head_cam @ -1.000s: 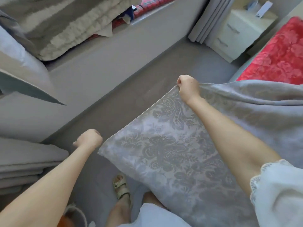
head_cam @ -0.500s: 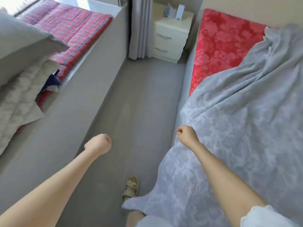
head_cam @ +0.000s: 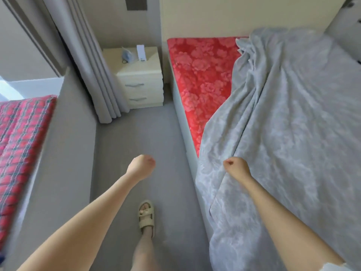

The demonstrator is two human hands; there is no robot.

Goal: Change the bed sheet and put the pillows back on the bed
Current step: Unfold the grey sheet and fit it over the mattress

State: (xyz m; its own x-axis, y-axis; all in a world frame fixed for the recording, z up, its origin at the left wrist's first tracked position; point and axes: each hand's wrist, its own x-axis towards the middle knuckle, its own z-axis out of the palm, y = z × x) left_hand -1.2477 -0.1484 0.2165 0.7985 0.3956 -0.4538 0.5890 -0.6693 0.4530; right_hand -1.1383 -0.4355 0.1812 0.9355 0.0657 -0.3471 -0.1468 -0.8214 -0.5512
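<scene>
R hand [head_cam: 236, 167] fisted, gripping the edge of the grey sheet [head_cam: 293, 124], forearm stretched fwd over it. L hand [head_cam: 141, 166] also fisted, holding nothing, well left of sheet, arm extended fwd.

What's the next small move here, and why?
Probably draw the grey sheet up toward the far corner: the right hand grips its edge, the red mattress there lies bare, and the left hand is fisted, holding nothing.
</scene>
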